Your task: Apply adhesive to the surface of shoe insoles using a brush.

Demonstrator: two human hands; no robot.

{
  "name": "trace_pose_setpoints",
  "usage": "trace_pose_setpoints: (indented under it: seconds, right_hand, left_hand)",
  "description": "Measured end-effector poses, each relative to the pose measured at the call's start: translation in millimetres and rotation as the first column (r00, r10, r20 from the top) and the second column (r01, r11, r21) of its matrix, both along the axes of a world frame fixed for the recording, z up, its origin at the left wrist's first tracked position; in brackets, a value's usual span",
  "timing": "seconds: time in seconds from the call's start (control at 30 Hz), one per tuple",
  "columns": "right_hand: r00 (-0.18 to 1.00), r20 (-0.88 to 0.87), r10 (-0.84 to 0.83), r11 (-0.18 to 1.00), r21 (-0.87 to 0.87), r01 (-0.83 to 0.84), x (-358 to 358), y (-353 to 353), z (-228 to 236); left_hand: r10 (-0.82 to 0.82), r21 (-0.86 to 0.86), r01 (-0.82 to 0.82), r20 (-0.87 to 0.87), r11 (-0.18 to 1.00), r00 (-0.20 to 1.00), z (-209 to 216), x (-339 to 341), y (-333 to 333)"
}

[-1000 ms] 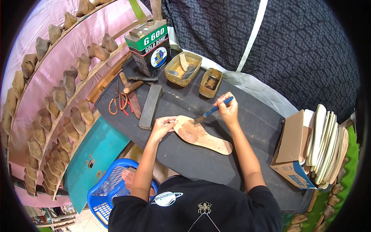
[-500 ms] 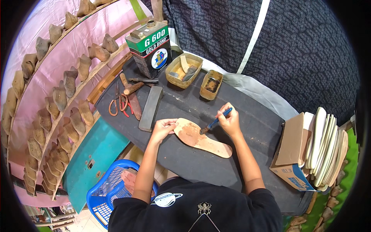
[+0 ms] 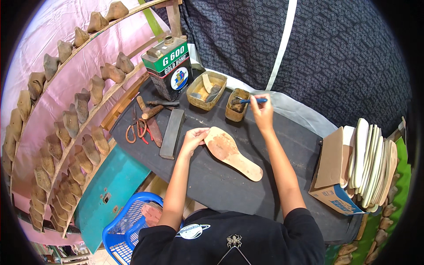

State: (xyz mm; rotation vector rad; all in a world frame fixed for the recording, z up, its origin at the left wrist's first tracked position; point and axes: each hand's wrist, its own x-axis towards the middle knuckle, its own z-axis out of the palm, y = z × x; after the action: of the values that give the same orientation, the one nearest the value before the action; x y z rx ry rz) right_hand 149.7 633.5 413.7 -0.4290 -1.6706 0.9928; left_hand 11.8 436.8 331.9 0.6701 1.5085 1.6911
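Note:
A tan insole (image 3: pixel 233 155) with a darker brown wet-looking patch lies tilted over the dark table. My left hand (image 3: pixel 194 139) pinches its wide upper end between thumb and fingers. In my right hand (image 3: pixel 262 112) is a brush (image 3: pixel 254 100) with a blue handle, held out sideways. The brush's bristles are down in a small tan container (image 3: pixel 237 106) with dark residue inside, at the table's far edge. How deep the bristles sit is hard to make out.
Left of that container stand a larger tan tub (image 3: pixel 206 91) with scraps and a green-and-black metal can (image 3: pixel 168 68). A grey block (image 3: pixel 172 134), scissors (image 3: pixel 131 132) and a hammer (image 3: pixel 150 112) lie on the left. At right is a carton of soles (image 3: pixel 335 172); below left, a blue basket (image 3: pixel 128 229).
My right hand has lifted the brush off the insole and carried it away from me into the small container. The left hand keeps its hold on the insole, which has turned slightly.

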Motion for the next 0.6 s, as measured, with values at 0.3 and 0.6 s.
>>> trace_pose_setpoints:
  seconds: [0.3, 0.6]
  right_hand:
    - [0.963, 0.269, -0.026, 0.99, 0.141, -0.013, -13.8, 0.8, -11.3]
    - [0.966, 0.258, -0.028, 0.998, 0.07, 0.01, -10.4, 4.2, -13.4]
  left_hand:
    - [-0.015, 0.1, 0.006, 0.091, 0.995, 0.996, -17.6, -11.2, 12.4]
    - [-0.017, 0.117, 0.006, 0.095, 0.993, 0.995, -15.7, -11.7, 13.5]
